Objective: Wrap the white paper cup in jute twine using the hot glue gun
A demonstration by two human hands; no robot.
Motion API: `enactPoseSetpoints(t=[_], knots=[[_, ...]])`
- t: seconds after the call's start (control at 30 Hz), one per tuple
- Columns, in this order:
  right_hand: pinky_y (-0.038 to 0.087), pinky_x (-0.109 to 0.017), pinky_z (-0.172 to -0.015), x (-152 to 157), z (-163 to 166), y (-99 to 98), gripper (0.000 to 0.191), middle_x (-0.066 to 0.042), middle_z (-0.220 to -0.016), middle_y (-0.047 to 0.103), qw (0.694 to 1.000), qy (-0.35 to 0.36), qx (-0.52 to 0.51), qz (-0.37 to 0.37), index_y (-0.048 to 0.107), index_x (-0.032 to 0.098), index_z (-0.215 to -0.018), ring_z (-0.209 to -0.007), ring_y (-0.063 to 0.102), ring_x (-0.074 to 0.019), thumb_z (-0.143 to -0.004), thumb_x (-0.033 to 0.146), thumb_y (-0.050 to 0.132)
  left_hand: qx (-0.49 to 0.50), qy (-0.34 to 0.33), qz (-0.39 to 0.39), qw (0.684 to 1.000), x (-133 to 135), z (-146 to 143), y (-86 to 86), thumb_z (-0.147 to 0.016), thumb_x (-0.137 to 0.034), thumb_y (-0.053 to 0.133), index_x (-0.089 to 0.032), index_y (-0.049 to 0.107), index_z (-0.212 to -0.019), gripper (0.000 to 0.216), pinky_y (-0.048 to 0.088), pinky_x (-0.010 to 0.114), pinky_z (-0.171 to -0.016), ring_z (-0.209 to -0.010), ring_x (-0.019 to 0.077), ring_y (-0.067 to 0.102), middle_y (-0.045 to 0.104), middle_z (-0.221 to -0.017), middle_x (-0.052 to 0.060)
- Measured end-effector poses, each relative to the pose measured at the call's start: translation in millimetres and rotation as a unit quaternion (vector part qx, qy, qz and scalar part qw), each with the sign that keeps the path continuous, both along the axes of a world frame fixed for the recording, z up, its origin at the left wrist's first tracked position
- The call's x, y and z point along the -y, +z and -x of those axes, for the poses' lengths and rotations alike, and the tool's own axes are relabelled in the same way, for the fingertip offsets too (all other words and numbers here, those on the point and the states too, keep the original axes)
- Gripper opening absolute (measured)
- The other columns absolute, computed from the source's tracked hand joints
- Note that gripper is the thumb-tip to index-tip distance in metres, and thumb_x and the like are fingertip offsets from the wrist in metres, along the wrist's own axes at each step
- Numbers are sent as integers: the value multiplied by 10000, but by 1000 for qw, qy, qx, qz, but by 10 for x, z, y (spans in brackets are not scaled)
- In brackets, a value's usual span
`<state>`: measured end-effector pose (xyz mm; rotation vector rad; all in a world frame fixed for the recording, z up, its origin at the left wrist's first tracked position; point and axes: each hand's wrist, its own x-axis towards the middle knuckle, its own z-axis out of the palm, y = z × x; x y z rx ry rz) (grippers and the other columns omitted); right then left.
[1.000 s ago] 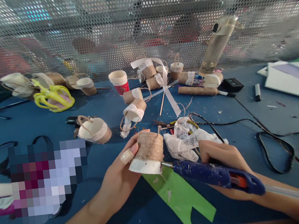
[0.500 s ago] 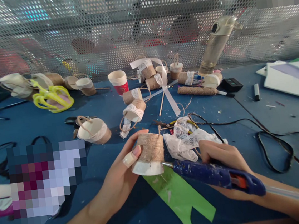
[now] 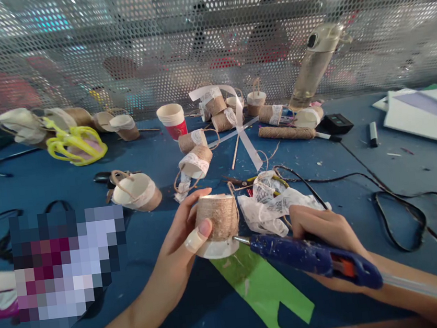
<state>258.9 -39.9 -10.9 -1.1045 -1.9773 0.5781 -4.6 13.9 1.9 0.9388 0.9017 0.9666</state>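
My left hand [image 3: 182, 244] is wrapped round a paper cup [image 3: 218, 216] wound with brown twine, its white rim facing down. A pale bandage circles the thumb. In my right hand [image 3: 327, 233] is a blue glue gun [image 3: 292, 254] with an orange trigger and a clear glue stick at its back. The nozzle tip meets, or nearly meets, the cup where the twine ends at the white band. Under the cup lies a green cut sheet [image 3: 262, 285]. White lace [image 3: 266, 208] is bunched just behind the glue gun, over yellow-handled scissors.
A twine-wrapped basket with a handle [image 3: 137, 191] stands to the left. Several similar small baskets, red-and-white cups [image 3: 172, 122] and a twine roll [image 3: 286, 132] lie farther back. A black cable [image 3: 400, 206] loops at right; a clear bottle [image 3: 312, 69] stands by the perforated metal screen [image 3: 173, 43].
The cup has turned slightly in my left hand and shifted a little left, the thumb now lower on it. The glue gun's tip has stayed close by the cup's white band.
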Motion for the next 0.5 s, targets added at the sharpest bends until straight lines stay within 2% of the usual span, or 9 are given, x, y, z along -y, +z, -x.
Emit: enactPoseSetpoints(t=[0.2,0.3,0.5], knots=[[298,-226,-497,8,-10,-15,258,67,-706,413,1000,-2,6,-4,366,263,-800,-535,397,-102,-689,164,577,-15,-5,-39,999,9,14,-23,-913,-369,711,-367,652,-1277,369,538,244,-813,-1149,239,660,688,-1308,14],[301,-224,-496,13,-1,-22,249,66,-709,393,1000,-5,8,-13,361,264,-799,-538,405,-102,-721,176,581,-27,-2,-52,998,13,6,-31,-911,-372,716,-367,646,-1275,370,535,254,-848,-1246,267,620,674,-1344,15],[338,-215,-520,34,66,-10,289,57,-725,381,999,-41,8,-11,354,257,-780,-558,440,-98,-775,115,605,-42,-13,-70,997,11,18,-51,-932,-345,697,-395,630,-1288,366,526,236,-883,-1263,235,603,662,-1369,-9]])
